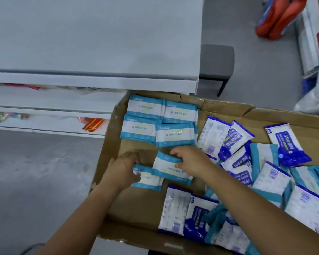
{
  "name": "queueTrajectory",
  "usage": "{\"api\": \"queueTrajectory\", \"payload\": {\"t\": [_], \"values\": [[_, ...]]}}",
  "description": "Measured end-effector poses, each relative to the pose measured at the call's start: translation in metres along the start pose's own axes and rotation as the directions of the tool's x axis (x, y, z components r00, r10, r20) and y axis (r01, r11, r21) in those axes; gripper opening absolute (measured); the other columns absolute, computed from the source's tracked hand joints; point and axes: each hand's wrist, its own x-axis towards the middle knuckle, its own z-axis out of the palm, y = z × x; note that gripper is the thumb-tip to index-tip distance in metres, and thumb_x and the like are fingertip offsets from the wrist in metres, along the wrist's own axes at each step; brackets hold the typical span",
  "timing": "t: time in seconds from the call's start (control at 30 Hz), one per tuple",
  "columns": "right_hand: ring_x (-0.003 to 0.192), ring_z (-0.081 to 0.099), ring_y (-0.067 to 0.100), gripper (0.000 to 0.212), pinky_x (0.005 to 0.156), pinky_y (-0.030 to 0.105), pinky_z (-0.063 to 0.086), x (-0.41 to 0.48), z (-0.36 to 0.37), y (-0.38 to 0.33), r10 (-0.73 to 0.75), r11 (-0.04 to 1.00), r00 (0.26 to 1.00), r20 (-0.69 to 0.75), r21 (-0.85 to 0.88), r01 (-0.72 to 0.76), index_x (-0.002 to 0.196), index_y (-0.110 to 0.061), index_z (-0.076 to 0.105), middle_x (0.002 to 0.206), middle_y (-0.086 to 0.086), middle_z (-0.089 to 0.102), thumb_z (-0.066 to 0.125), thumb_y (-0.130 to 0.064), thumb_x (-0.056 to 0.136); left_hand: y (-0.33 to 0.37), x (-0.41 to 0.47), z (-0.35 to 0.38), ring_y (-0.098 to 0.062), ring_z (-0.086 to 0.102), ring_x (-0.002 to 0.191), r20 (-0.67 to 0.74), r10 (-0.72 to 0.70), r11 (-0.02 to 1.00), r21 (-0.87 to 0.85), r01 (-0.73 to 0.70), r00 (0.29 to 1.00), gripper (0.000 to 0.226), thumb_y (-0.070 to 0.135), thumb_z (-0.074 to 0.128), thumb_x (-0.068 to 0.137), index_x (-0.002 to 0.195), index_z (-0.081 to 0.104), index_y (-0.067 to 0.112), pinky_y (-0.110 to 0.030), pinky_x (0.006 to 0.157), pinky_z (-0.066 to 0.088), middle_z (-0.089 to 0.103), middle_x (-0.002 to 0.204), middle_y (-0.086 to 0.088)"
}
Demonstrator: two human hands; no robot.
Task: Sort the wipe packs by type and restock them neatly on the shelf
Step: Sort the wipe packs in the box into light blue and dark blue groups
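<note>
- Head view: the left hand curls its fingers round the end of one flat, soft light-blue-and-white plastic wipe pack. The right hand pinches a second light-blue-and-white pack, thumb against fingers.
- Both packs lie in the open brown cardboard box, just below four matching sorted packs laid two by two.
- The step likely goes best if each held pack is squared to that grid, edges flush and labels alike.
- The glossy dark-blue "75%" film packs are heaped on the right and look slippery and pillowy, so they are best kept apart.
- The matte white shelf shows no wipe packs on its top board.
</note>
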Motion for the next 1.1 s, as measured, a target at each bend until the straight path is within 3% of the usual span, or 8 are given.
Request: {"api": "queueTrajectory", "payload": {"t": [0.13,0.3,0.47,0.63,0.77,0.83,0.97,1.1], "values": [[0.117,0.059,0.017,0.039,0.097,0.04,0.05,0.008,0.013,0.001,0.034,0.997,0.999,-0.031,-0.074,-0.036,0.126,-0.033,0.061,0.128,-0.006,0.064,0.071,-0.024,0.089,-0.001,0.009,-0.002,-0.008,0.05,0.126,0.056,0.234,0.941,0.239,-0.241,0.971,0.053,0.044,0.067,0.08,0.13,0.048,0.042,-0.038,0.097,0.03,0.057,0.133,0.018],[0.113,0.06,0.016,0.032,0.093,0.038,0.051,0.004,0.018,0.008,0.015,0.993,0.998,-0.064,-0.116,-0.023,0.121,-0.034,0.065,0.123,-0.007,0.065,0.069,-0.025,0.09,0.011,0.022,-0.008,-0.009,0.049,0.124,0.121,0.304,0.875,0.358,-0.327,0.945,0.033,0.051,0.06,0.089,0.119,0.061,0.038,-0.041,0.103,0.026,0.057,0.126,0.017],[0.111,0.057,0.02,0.034,0.092,0.035,0.047,0.011,0.02,0.009,-0.113,0.973,0.972,-0.205,-0.22,0.067,0.125,-0.031,0.064,0.117,-0.002,0.063,0.064,-0.022,0.092,0.005,0.032,-0.018,-0.013,0.052,0.119,-0.074,0.241,0.871,0.456,-0.182,0.968,0.031,0.047,0.062,0.091,0.118,0.063,0.032,-0.031,0.1,0.03,0.06,0.119,0.01],[0.106,0.056,0.024,0.039,0.09,0.036,0.04,0.029,0.021,-0.001,-0.269,0.891,0.921,-0.281,-0.437,0.127,0.123,-0.024,0.062,0.109,0.001,0.066,0.065,-0.011,0.087,-0.001,0.041,-0.03,-0.019,0.059,0.106,-0.2,0.196,0.862,0.501,-0.072,0.96,0.022,0.037,0.068,0.089,0.107,0.067,0.025,-0.034,0.092,0.043,0.064,0.109,0.003],[0.086,0.061,0.026,0.036,0.06,0.033,0.049,0.026,0.029,-0.002,-0.264,0.893,0.888,-0.377,-0.443,0.078,0.098,-0.013,0.069,0.089,0.007,0.064,0.083,-0.006,0.066,0.002,0.04,-0.034,-0.022,0.057,0.104,-0.273,0.2,0.83,0.558,-0.015,0.941,0.023,0.034,0.072,0.085,0.106,0.067,0.024,-0.041,0.094,0.033,0.066,0.108,0.001],[0.082,0.061,0.026,0.04,0.054,0.032,0.048,0.024,0.033,-0.003,-0.264,0.891,0.867,-0.423,-0.452,0.051,0.091,-0.012,0.069,0.087,0.008,0.06,0.088,-0.007,0.056,0.003,0.039,-0.031,-0.027,0.054,0.106,-0.298,0.222,0.825,0.565,-0.016,0.929,0.03,0.029,0.074,0.083,0.11,0.065,0.02,-0.045,0.091,0.033,0.064,0.112,-0.004],[0.092,0.059,0.028,0.029,0.075,0.038,0.049,0.007,0.025,0.006,-0.25,0.931,0.861,-0.443,-0.354,0.088,0.103,-0.013,0.068,0.098,0.009,0.061,0.076,-0.01,0.075,0.017,0.028,-0.017,-0.032,0.056,0.1,-0.336,0.333,0.882,0.442,-0.165,0.881,0.04,0.016,0.08,0.075,0.112,0.066,0.016,-0.047,0.083,0.039,0.064,0.108,-0.009],[0.087,0.06,0.025,0.021,0.072,0.035,0.049,-0.056,0.0,0.052,-0.095,0.993,0.83,-0.549,-0.106,0.044,0.102,-0.018,0.068,0.09,0.005,0.062,0.073,-0.017,0.082,0.068,-0.002,0.018,-0.023,0.065,0.085,-0.26,0.522,0.851,0.221,-0.476,0.813,0.016,0.021,0.063,0.086,0.098,0.073,0.022,-0.039,0.069,0.053,0.068,0.094,0.0]]}}
